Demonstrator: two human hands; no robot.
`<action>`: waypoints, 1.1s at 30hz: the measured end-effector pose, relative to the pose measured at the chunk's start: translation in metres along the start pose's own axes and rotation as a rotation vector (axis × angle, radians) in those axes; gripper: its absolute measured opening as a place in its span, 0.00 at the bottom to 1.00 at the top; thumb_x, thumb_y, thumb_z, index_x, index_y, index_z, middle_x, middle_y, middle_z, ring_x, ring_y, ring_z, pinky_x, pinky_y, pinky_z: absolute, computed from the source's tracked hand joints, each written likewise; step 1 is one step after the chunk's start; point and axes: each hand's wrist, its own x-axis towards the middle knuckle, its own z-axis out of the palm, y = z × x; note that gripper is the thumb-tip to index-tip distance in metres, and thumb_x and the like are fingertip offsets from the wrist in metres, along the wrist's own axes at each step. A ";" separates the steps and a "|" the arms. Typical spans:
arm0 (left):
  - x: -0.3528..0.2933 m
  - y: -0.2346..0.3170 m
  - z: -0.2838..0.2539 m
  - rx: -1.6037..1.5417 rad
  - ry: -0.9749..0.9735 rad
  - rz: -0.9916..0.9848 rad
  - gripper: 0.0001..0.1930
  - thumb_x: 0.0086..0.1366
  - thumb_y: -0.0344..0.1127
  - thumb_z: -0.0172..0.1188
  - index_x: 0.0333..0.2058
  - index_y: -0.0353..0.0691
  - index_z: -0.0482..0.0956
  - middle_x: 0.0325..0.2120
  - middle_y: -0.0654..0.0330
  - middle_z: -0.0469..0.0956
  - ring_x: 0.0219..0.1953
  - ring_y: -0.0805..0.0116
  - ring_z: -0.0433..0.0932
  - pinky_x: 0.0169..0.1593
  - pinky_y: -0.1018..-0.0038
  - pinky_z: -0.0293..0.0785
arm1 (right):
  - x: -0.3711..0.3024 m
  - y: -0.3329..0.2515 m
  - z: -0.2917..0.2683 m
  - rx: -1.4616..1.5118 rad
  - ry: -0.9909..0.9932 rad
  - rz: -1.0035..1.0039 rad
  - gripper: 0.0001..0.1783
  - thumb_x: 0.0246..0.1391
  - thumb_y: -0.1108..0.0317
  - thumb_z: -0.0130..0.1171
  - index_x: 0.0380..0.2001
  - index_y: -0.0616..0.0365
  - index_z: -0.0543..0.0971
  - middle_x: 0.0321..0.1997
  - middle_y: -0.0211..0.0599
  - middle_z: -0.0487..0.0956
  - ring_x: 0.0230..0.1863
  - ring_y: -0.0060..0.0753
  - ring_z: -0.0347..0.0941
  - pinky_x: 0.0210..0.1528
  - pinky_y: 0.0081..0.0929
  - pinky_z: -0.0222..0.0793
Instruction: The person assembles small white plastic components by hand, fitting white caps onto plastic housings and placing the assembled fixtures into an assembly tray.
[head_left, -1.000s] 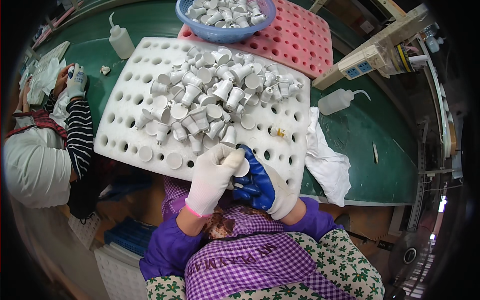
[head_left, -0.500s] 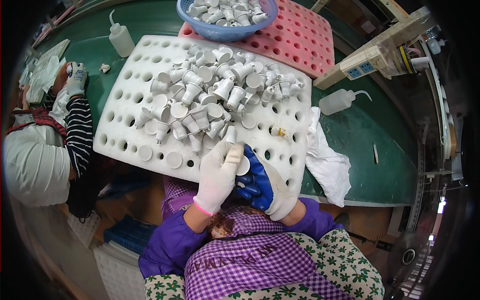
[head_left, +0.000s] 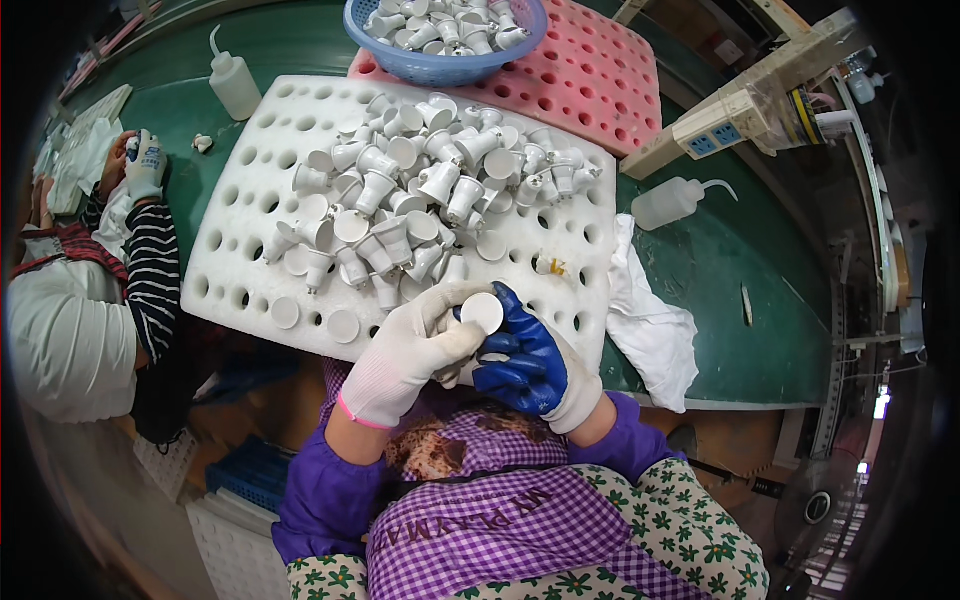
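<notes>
My left hand (head_left: pixel 405 350), in a white knit glove with a pink cuff, is closed with its thumb and fingers at a small white round-faced piece (head_left: pixel 482 314). My right hand (head_left: pixel 530 360), in a blue-coated glove, curls its fingers around the other side of that piece. Its round white face is turned up; whatever lies behind it is hidden by the gloves. Just beyond my hands, many white cup-shaped parts (head_left: pixel 440 183) lie heaped on a white foam board (head_left: pixel 225 240) with rows of holes. Two loose white discs, one of them a round disc (head_left: pixel 343 326), lie near its front edge.
A blue basket (head_left: pixel 440 70) of similar white parts stands on a pink foam board (head_left: pixel 600 70) behind. Squeeze bottles stand left (head_left: pixel 235 85) and lie right (head_left: pixel 668 204), near a white cloth (head_left: pixel 650 330). A wooden post with sockets (head_left: pixel 715 135) rises at right. Another person (head_left: pixel 85 330) works at left.
Both hands have turned the piece so that its round face shows more fully, slightly higher up. My left hand has shifted left and its fingers have spread around it. The view has moved slightly.
</notes>
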 end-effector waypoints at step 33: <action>-0.002 -0.002 0.021 0.033 0.227 0.041 0.12 0.62 0.36 0.58 0.40 0.35 0.75 0.19 0.69 0.72 0.15 0.85 0.66 0.18 0.87 0.59 | -0.007 0.014 0.041 -0.390 0.506 -0.233 0.16 0.65 0.53 0.40 0.37 0.50 0.73 0.21 0.26 0.69 0.17 0.20 0.60 0.19 0.18 0.57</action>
